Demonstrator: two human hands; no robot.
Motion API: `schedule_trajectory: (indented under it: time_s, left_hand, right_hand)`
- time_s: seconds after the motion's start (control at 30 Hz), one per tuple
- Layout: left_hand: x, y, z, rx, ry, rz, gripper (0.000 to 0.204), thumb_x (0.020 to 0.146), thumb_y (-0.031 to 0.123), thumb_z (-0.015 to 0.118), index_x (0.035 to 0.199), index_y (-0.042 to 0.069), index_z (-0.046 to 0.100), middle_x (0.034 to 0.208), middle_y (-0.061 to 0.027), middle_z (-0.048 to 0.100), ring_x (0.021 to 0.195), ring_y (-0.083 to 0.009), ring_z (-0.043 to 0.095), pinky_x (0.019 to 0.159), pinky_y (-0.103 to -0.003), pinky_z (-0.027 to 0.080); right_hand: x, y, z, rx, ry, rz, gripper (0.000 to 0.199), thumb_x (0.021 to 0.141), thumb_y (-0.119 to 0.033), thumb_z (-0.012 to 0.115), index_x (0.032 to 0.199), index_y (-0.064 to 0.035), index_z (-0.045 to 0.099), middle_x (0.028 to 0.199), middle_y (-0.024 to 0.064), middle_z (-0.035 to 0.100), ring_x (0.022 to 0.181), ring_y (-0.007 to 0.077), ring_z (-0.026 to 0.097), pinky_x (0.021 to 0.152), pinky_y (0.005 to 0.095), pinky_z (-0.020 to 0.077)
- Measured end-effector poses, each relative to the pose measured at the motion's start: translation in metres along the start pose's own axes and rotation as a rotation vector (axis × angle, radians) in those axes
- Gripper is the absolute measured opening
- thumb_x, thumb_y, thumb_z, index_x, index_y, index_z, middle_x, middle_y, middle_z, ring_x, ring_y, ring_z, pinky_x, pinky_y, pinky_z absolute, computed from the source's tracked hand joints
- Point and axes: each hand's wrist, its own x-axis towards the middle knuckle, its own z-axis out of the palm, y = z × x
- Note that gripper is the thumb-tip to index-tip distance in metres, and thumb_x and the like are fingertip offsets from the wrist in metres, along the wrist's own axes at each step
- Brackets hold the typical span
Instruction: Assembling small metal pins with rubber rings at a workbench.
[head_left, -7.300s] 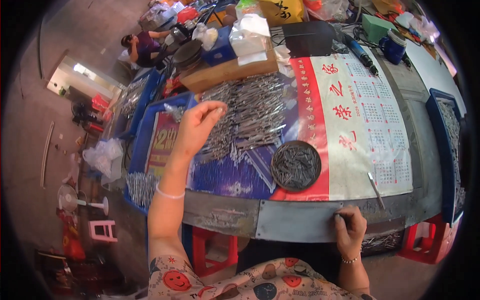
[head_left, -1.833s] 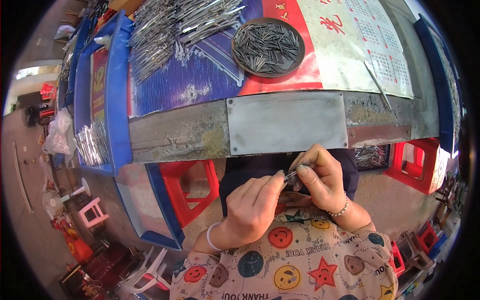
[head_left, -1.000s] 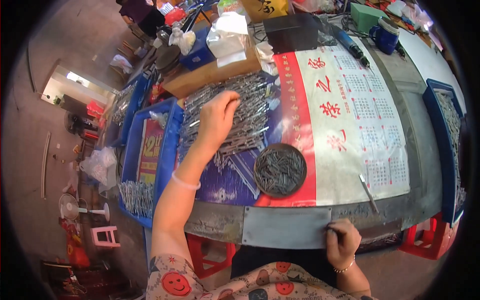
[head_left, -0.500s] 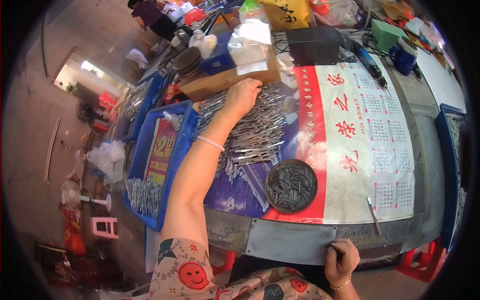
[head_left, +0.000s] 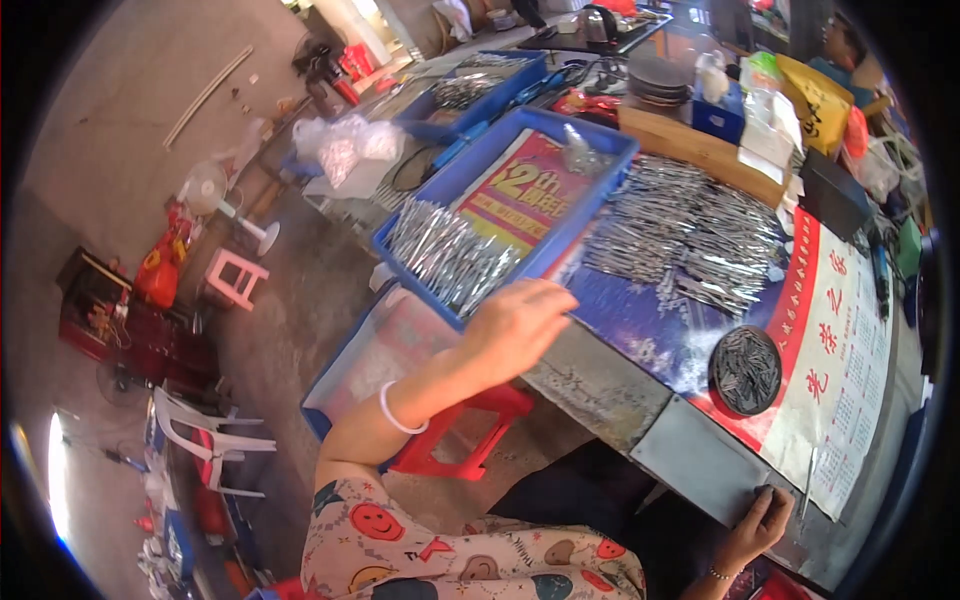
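Observation:
My left hand [head_left: 522, 328] hangs over the near corner of the blue tray [head_left: 590, 205], fingers pressed together; what they may hold is hidden. In that tray lies a heap of slender shiny metal pieces [head_left: 450, 255] beside a printed sheet [head_left: 525, 185]. My right hand [head_left: 762, 522] is closed on a small dark piece [head_left: 766, 491] at the end of the grey metal plate [head_left: 695, 460]. A large spread of slender metal pieces [head_left: 690, 230] covers the table behind. Nearer stands a round bowl of dark, thin pieces [head_left: 746, 371].
A thin metal tool [head_left: 808, 480] lies on the calendar sheet [head_left: 815, 430] near my right hand. Behind the metal pieces runs a wooden board [head_left: 700, 150]. A red stool [head_left: 465, 430] stands below my left arm. Another blue tray [head_left: 480, 95] sits farther back.
The view has swung left. My left hand has moved from the far edge of the spread metal pieces to the blue tray's near corner. My right hand stays by the metal plate.

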Motion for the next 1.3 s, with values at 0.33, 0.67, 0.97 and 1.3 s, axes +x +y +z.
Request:
schedule_trajectory:
  time_s: [0.33, 0.67, 0.97, 1.3]
  left_hand:
    - [-0.049, -0.103, -0.047, -0.31, -0.009, -0.508, 0.023, 0.082, 0.012, 0.065, 0.101, -0.001, 0.063, 0.093, -0.0163, 0.066, 0.086, -0.0304, 0.065, 0.076, -0.035, 0.051]
    - [-0.02, -0.125, -0.006, 0.071, -0.454, -0.342, 0.043, 0.078, 0.017, 0.069, 0.109, -0.005, 0.05, 0.11, -0.0228, 0.056, 0.108, -0.0371, 0.055, 0.092, -0.042, 0.045]
    - [-0.011, -0.13, -0.011, 0.046, -0.556, -0.384, 0.043, 0.075, 0.017, 0.071, 0.104, -0.01, 0.054, 0.104, -0.0269, 0.061, 0.102, -0.0391, 0.059, 0.089, -0.043, 0.048]
    - [0.005, -0.127, -0.006, 0.124, -0.68, -0.413, 0.033, 0.076, 0.015, 0.065, 0.096, -0.01, 0.06, 0.097, -0.0275, 0.064, 0.098, -0.0374, 0.063, 0.085, -0.042, 0.051]
  right_hand:
    - [0.006, 0.006, 0.002, -0.247, 0.039, -0.127, 0.014, 0.096, -0.01, 0.052, 0.094, 0.0036, 0.054, 0.082, 0.0058, 0.054, 0.076, 0.0154, 0.049, 0.073, 0.0267, 0.043]
    - [0.006, 0.009, 0.007, -0.332, 0.05, -0.171, 0.014, 0.094, -0.01, 0.053, 0.094, 0.004, 0.053, 0.081, 0.0066, 0.053, 0.075, 0.0164, 0.048, 0.071, 0.0282, 0.0432]
    - [0.01, 0.005, 0.01, -0.384, 0.057, -0.193, 0.015, 0.094, -0.011, 0.053, 0.093, 0.004, 0.054, 0.081, 0.0075, 0.054, 0.074, 0.0179, 0.049, 0.072, 0.0294, 0.0435]
    - [0.009, -0.004, 0.013, -0.39, 0.089, -0.233, 0.014, 0.093, -0.009, 0.054, 0.087, 0.0038, 0.053, 0.076, 0.0071, 0.051, 0.07, 0.0171, 0.046, 0.066, 0.0293, 0.0426]
